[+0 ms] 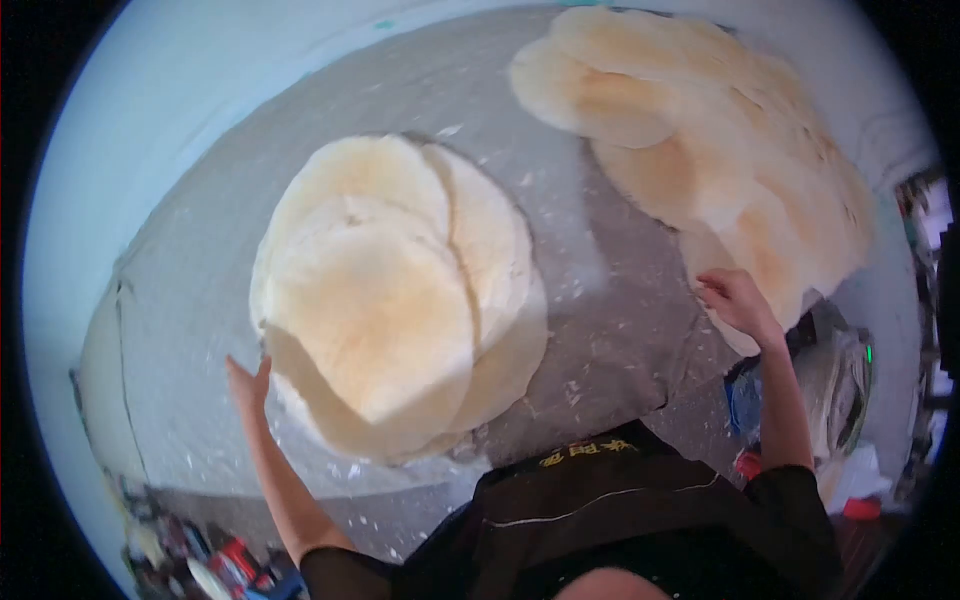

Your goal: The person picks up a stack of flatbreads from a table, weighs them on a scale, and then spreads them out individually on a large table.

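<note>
A stack of large, thin, round, pale flatbreads (370, 310) lies left of centre on the grey cloth, its layers slightly offset from one another. My left hand (248, 388) is beside the stack's lower left edge, thumb and fingers apart, with nothing in it. At the upper right a bigger heap of overlapping flatbreads (740, 170) spreads toward the table's right side. At its lower left edge is my right hand (738, 305), with fingers closed on the rim of a flatbread (708, 262) that hangs down below the hand. The exact pinch is partly hidden by the fingers.
A grey cloth (190, 290) strewn with pale crumbs covers the table. White wall (250, 60) borders its far side. Mixed items, some red (235, 560), are on the floor at lower left. Folded sheets or bags (835, 400) stand at lower right, near my right arm.
</note>
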